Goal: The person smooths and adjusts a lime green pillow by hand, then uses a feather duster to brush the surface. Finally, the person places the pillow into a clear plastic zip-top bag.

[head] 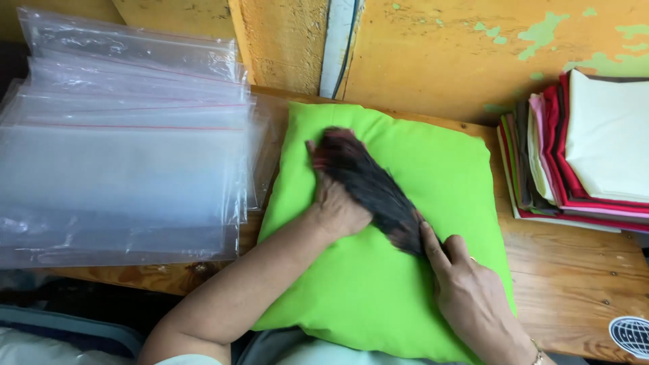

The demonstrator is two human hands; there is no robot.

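A bright green cushion (433, 169) lies on the wooden table (574, 270) in front of me. A dark brown tuft of hair or fibre (368, 186) rests diagonally on top of it. My left hand (334, 203) lies flat against the tuft's left side, fingers stretched along it. My right hand (466, 290) pinches the tuft's lower end between thumb and fingers.
A fanned stack of clear plastic zip bags (128, 149) covers the table's left part. A pile of folded cloths in white, red, pink and green (581, 162) sits at the right. A peeling yellow wall (460, 47) stands right behind the table. A round sticker (632, 334) marks the near right corner.
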